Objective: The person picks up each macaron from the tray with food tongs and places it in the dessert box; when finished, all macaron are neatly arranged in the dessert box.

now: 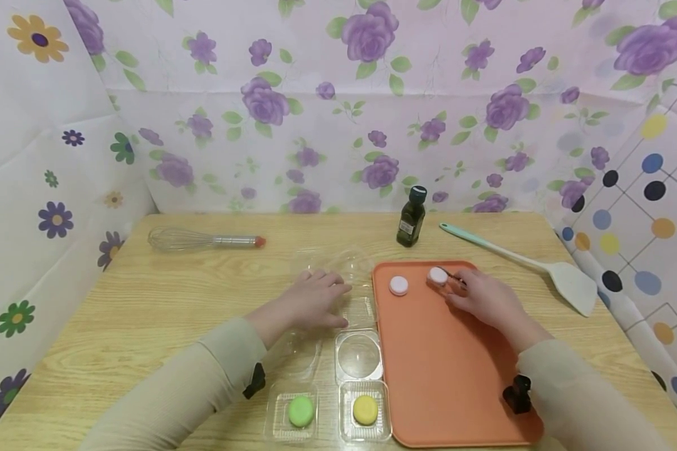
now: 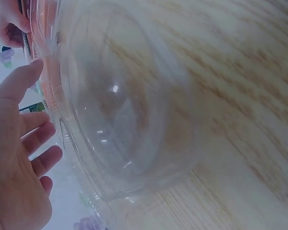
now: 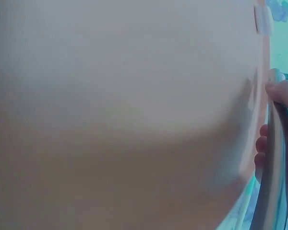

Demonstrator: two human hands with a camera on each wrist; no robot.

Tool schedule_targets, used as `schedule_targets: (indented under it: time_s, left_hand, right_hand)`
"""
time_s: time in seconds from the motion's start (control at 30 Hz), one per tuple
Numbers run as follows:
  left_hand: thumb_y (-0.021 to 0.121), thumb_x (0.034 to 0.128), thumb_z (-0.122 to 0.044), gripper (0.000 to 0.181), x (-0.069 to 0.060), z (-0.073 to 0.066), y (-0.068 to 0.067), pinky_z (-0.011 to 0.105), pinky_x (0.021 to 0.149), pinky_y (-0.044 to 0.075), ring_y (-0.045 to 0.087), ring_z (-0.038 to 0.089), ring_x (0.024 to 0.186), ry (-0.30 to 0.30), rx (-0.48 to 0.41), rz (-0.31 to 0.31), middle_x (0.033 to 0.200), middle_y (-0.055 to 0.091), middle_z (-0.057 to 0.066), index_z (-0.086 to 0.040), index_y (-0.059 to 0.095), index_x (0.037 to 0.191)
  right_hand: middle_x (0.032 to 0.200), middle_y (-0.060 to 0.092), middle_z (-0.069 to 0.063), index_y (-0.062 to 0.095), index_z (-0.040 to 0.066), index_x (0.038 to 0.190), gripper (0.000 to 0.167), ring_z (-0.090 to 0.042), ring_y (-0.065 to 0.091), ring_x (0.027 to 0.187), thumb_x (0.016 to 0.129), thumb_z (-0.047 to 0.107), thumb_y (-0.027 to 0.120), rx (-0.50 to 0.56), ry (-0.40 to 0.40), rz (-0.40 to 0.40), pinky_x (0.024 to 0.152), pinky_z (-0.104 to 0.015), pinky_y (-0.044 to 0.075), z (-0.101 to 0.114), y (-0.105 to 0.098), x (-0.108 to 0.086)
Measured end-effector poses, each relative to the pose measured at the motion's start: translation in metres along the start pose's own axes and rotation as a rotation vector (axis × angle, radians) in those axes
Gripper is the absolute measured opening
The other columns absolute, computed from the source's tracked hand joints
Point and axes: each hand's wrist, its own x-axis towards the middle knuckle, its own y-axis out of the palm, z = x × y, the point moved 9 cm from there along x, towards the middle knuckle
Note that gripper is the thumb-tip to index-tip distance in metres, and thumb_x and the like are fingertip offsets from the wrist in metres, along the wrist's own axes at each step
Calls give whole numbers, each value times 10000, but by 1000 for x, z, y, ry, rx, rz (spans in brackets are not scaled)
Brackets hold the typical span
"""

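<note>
Metal tongs (image 3: 274,163) lie in the grip of the right hand (image 1: 488,304), thumb on one side and fingers curled on the other. Their dark tips are at a pale pink macaron (image 1: 437,276) over the far end of an orange tray (image 1: 451,376); whether it is lifted or resting there, I cannot tell. Just left of it, a second pale pink macaron (image 1: 398,285) sits flat on the tray, near the far left corner.

The left hand (image 1: 314,299) is spread wide, palm down, fingers apart and reaching toward the tray's left edge. It hovers over or lightly touches a clear plastic box (image 1: 356,311); which of the two is hard to tell.

Nearer the person, two more clear boxes stand side by side with their lids folded back. The left one (image 1: 276,410) holds a green macaron (image 1: 301,411), and the right one (image 1: 383,413), against the tray, a yellow macaron (image 1: 365,410).

Farther out on the wooden tabletop (image 1: 146,326) are a dark bottle (image 1: 410,219) behind the tray, a white spatula (image 1: 572,285) slanting to the right, and a wire whisk (image 1: 203,239) at the far left. Purple-flowered cloth (image 1: 338,150) hangs behind.
</note>
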Motion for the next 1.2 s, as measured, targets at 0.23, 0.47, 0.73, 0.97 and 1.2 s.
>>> schedule_targets:
  time_s: [0.23,0.47,0.73,0.97,1.2]
  left_hand:
    - [616,805,-572,768,0,0,1,435,997,282,395,240,1193,8,18,-1,1329,461,23,-138,422,1408]
    - [628,806,-554,767,2,0,1,446,1008,271,390,256,1212,-2,15,-2,1352,448,39,-132,417,1410]
    - [631,802,-555,762,2,0,1,442,997,276,388,256,1219,-9,18,3,1347,450,32,-142,423,1408]
    - [646,795,-545,761,1,1,0,441,1001,267,384,249,1229,-24,4,-1,1354,447,27,-153,425,1408]
    - [666,786,-533,758,3,2,1,450,1005,264,390,254,1226,-20,-24,-6,1340,460,21,-156,435,1402]
  right_hand:
    - [1054,610,-152,575,31,1205,489,-309,593,872,852,355,667,8,2,21,691,-485,483,7,-6,-3]
    - [1127,611,-178,584,4,1213,493,-350,584,977,846,321,675,15,-35,8,752,-508,488,24,-13,-3]
    - [1119,630,-144,598,21,1204,470,-333,600,973,840,307,680,-14,-121,-25,791,-500,479,48,-15,1]
    - [1021,657,-99,641,56,1142,404,-251,620,882,833,311,691,-1,-265,-49,740,-429,496,86,-16,1]
    - [1006,644,-59,657,96,1078,345,-215,622,851,813,310,710,-43,-379,-39,649,-381,504,120,-16,-7]
